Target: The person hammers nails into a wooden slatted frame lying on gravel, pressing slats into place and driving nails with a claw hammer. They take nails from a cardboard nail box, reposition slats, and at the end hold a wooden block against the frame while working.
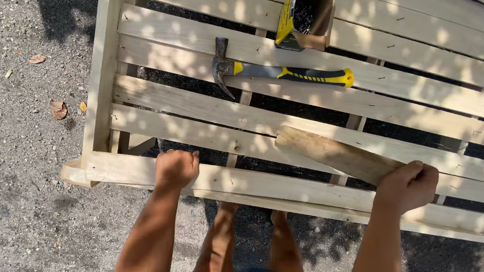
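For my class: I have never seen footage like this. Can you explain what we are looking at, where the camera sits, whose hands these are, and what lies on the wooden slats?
There is one picture, taken by a camera worn on a person's head, looking down at their own arms and legs. There is no machine, only bare hands. In front lies a slatted wooden frame on gravel ground. The left hand is closed in a fist on the frame's near rail. The right hand has its grip closed on a thick wooden stick that lies slanting across the slats. Further back rest a claw hammer with a yellow and black handle, and an open cardboard box of nails.
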Demonstrator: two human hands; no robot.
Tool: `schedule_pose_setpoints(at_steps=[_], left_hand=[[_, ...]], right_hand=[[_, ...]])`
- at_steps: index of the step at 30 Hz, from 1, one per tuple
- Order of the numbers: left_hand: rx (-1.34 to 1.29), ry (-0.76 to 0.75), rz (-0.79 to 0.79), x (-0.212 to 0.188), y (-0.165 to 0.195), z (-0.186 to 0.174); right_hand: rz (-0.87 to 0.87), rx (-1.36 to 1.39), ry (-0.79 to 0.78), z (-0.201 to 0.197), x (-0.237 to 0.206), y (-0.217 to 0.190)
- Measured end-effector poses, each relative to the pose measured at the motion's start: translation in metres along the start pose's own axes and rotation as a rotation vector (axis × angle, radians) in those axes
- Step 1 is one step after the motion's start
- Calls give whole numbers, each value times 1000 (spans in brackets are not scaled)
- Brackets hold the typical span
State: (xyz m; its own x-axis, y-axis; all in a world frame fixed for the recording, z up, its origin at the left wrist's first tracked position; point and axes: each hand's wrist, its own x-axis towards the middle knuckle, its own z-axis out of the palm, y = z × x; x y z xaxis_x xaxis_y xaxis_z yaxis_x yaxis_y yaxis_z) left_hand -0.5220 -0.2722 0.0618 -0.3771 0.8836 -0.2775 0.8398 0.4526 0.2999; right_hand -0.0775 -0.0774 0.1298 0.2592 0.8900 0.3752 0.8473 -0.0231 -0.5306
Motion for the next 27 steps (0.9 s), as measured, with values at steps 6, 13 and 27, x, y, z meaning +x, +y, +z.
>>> schedule_pose_setpoints(at_steps=[6,13,27], left_hand=[[154,-235,-142,15,10,12],[47,219,-46,-25,66,34],[-524,197,194,-1,340,125]], right_hand=[[-143,12,-140,-31,38,50],[-500,-92,-226,-38,66,28],[-792,-53,-489,80,88,-24]])
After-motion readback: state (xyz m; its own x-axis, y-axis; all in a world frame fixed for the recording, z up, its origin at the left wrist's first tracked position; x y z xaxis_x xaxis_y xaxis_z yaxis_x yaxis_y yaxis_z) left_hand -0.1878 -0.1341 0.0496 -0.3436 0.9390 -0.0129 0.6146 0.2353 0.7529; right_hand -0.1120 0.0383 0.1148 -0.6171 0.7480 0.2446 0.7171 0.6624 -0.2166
